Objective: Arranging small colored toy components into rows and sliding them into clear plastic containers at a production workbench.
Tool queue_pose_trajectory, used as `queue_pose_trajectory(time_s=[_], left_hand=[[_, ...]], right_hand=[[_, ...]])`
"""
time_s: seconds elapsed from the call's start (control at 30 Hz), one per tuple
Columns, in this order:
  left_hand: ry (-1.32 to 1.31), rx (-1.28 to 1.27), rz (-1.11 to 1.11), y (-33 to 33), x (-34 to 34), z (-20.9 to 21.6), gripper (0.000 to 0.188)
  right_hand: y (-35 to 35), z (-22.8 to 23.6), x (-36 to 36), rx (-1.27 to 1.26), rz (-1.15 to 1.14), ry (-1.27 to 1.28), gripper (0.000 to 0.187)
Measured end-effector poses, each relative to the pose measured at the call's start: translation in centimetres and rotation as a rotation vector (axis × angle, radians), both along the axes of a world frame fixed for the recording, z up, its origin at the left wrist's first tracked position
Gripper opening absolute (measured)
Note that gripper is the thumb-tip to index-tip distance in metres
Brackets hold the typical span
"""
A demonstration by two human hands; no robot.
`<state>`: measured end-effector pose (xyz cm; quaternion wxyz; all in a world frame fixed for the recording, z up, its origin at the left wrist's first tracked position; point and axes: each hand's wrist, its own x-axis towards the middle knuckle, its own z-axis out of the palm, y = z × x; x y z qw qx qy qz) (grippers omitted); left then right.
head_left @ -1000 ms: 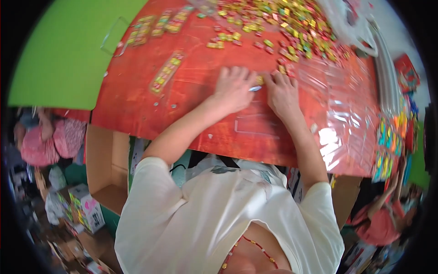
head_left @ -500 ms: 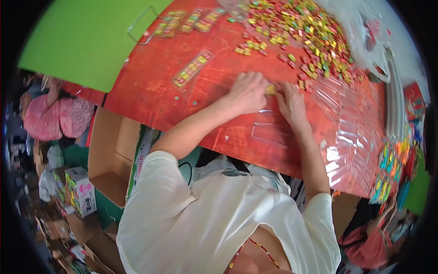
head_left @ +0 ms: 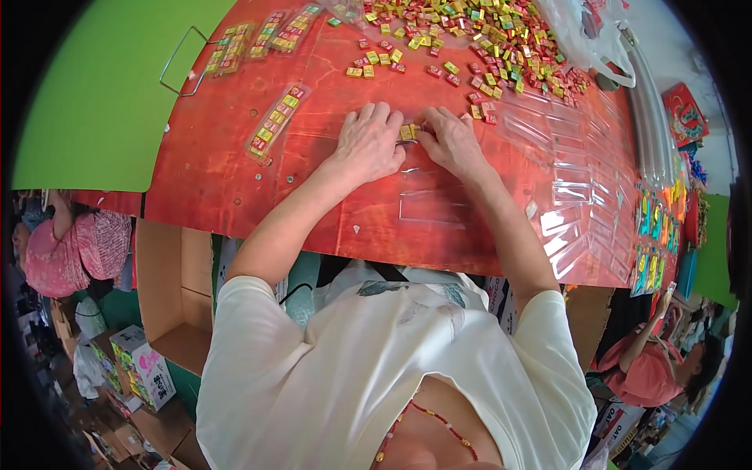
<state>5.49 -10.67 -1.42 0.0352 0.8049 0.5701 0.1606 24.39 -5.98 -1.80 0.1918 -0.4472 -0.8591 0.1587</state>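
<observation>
Partly hidden, yellow blocks [head_left: 408,131] sit between left fingers [head_left: 381,113] and right fingers [head_left: 432,119].

Bright, glare on plastic trays [head_left: 576,190], dark rim

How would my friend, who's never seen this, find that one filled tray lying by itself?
Start at the red table, which has a big green panel on its left. Between that panel and the person's left hand lies a clear tray with a row of red and yellow blocks. Unlike the filled trays bunched farther away, it lies alone.
</observation>
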Motion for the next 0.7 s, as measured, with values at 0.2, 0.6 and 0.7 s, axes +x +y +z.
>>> queue_pose_trajectory(time_s=[0.2, 0.6, 0.7], left_hand=[[0.001, 0.008, -0.007, -0.2, -0.1, -0.1, 0.035], [-0.084, 0.138, -0.05, -0.1, -0.2, -0.8, 0.03], [-0.094, 0.182, 0.034, -1.0, -2.3, 0.2, 0.032]], right_hand=[[0.5, 0.3, 0.0, -0.131, 0.004, -0.015, 0.015], [0.4, 0.2, -1.1, 0.034, -0.05, -0.064, 0.015], [-0.6, 0.9, 0.1, 0.083, -0.052, 0.127, 0.019]])
